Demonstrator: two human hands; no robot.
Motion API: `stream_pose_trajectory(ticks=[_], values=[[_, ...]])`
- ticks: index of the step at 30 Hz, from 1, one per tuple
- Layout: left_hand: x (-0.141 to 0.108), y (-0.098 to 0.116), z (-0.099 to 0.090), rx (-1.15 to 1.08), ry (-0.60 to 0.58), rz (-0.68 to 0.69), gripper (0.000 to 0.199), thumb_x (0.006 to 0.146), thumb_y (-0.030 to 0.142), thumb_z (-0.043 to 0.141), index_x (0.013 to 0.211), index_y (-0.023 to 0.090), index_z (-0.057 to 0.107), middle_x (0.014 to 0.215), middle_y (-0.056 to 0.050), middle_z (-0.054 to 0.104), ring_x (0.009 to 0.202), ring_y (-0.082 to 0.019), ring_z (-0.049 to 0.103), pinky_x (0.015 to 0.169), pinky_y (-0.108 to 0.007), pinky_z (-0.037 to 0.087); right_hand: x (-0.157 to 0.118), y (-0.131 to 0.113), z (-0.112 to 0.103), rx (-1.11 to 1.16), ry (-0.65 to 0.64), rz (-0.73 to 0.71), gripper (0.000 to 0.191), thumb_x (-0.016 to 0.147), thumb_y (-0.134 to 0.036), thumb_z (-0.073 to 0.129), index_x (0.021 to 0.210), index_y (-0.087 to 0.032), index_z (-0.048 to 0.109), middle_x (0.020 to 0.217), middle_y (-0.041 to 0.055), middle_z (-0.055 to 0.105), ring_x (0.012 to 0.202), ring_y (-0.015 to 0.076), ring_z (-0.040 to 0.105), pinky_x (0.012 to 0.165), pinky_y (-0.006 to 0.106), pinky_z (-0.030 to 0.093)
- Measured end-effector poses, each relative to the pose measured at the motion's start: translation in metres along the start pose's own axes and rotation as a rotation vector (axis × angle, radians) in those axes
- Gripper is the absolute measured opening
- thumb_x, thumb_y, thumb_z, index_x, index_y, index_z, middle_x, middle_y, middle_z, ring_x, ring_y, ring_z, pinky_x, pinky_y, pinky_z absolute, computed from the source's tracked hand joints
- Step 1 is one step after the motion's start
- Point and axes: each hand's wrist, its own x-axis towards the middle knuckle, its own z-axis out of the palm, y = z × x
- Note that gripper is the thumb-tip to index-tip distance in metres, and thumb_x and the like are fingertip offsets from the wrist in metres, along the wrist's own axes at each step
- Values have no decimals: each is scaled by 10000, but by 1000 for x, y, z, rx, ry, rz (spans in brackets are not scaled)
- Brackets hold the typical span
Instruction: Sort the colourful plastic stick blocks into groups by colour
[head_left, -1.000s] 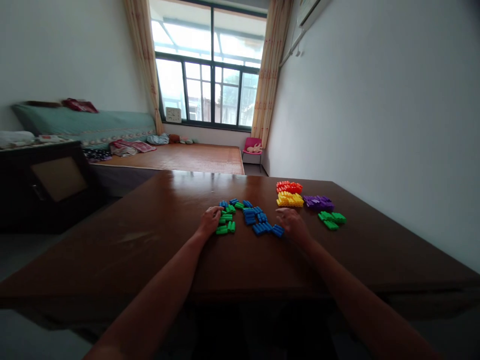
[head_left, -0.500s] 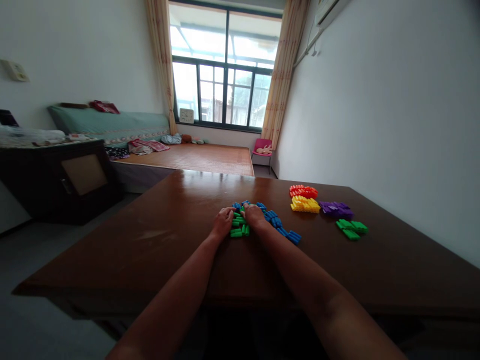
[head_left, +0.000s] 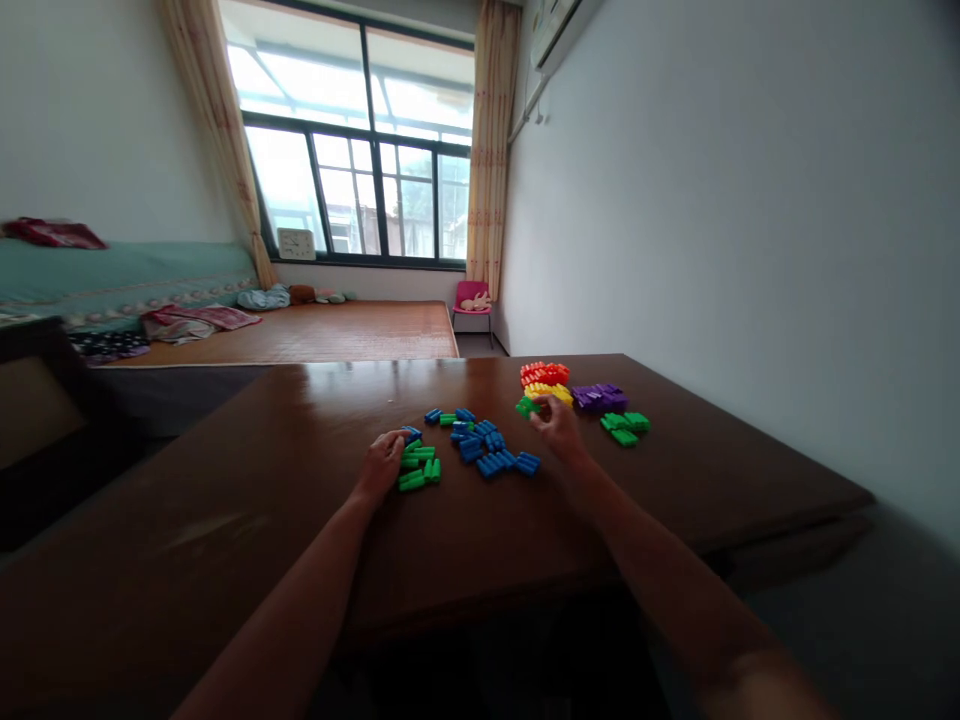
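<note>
My right hand (head_left: pixel 559 425) is raised over the table, its fingers pinched on a green plastic block (head_left: pixel 526 407). This block covers part of the yellow block pile (head_left: pixel 553 391) behind it. On the left, my left hand (head_left: pixel 384 460) rests with fingers loosely stretched beside loose green blocks (head_left: pixel 424 455). A blue block (head_left: pixel 412 434) lies at its fingertips; whether the fingers grip it is hard to see. Several blue blocks (head_left: pixel 472 447) lie in a heap between my hands. One green block (head_left: pixel 448 420) sits among blue ones at the heap's far edge.
A red pile (head_left: pixel 545 373), a purple pile (head_left: pixel 598 397) and a small green group (head_left: pixel 624 428) lie at the right of the brown table (head_left: pixel 300 420). Beyond it are a bed (head_left: pixel 360 330) and a pink chair (head_left: pixel 471 300). A wall (head_left: pixel 712 250) runs along the right.
My right hand has left the mixed blocks and moved right with a green block. My left hand has drawn slightly away from the blue heap, beside the green blocks. The view has turned right.
</note>
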Motion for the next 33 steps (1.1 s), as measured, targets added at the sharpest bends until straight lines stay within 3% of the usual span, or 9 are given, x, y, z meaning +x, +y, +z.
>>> stream_pose_trajectory(ticks=[5, 7, 9, 11, 15, 25, 29, 33], values=[[3, 1, 0, 37, -29, 8, 443, 832, 402, 425, 1042, 134, 708, 1055, -118, 709, 960, -261, 657, 889, -403, 513, -14, 130, -88, -153, 474, 255, 342, 721, -409, 554, 937, -151, 615, 957, 132, 662, 847, 235, 587, 822, 396, 473], [3, 2, -1, 44, -32, 2, 453, 827, 416, 426, 1043, 136, 709, 1066, -117, 708, 959, -260, 660, 885, -395, 516, -24, 167, -105, -167, 541, 402, 368, 692, -449, 559, 898, -149, 612, 912, 134, 664, 783, 230, 587, 757, 389, 484], [3, 3, -3, 66, -28, -14, 460, 825, 429, 425, 1053, 148, 709, 1047, -107, 713, 934, -258, 666, 857, -392, 527, -32, 188, -111, -140, 528, 508, 394, 668, -480, 565, 873, -149, 620, 854, 126, 672, 718, 222, 588, 699, 373, 487], [2, 5, -5, 92, -30, -23, 458, 822, 432, 426, 1053, 159, 712, 1017, -96, 720, 897, -257, 672, 829, -394, 536, -35, 195, -108, -117, 467, 525, 410, 656, -500, 569, 864, -155, 641, 822, 116, 686, 702, 224, 601, 691, 366, 489], [1, 7, -6, 108, -29, -8, 460, 816, 439, 424, 1037, 163, 719, 1036, -98, 719, 903, -262, 670, 835, -400, 532, -34, 186, -101, -178, 330, 417, 426, 686, -543, 556, 861, -177, 685, 850, 111, 720, 772, 245, 647, 747, 373, 489], [2, 7, -5, 77, -28, -16, 452, 803, 446, 444, 1027, 168, 722, 1071, -98, 715, 940, -266, 664, 873, -391, 514, -33, 172, -108, -252, 216, 391, 488, 773, -621, 487, 847, -205, 732, 843, 113, 738, 793, 253, 671, 743, 355, 491], [1, 5, -4, -14, 10, -38, 442, 799, 450, 465, 1004, 163, 730, 1003, -92, 729, 902, -263, 662, 849, -394, 517, -34, 167, -110, -249, 241, 434, 601, 811, -654, 379, 867, -162, 720, 848, 156, 721, 799, 265, 656, 744, 372, 482], [-1, 2, 1, -225, 74, -126, 484, 800, 518, 483, 987, 145, 728, 950, -106, 737, 828, -245, 659, 758, -372, 531, -39, 169, -111, -185, 383, 408, 621, 840, -642, 301, 836, -159, 690, 765, 137, 694, 749, 252, 627, 709, 363, 473]])
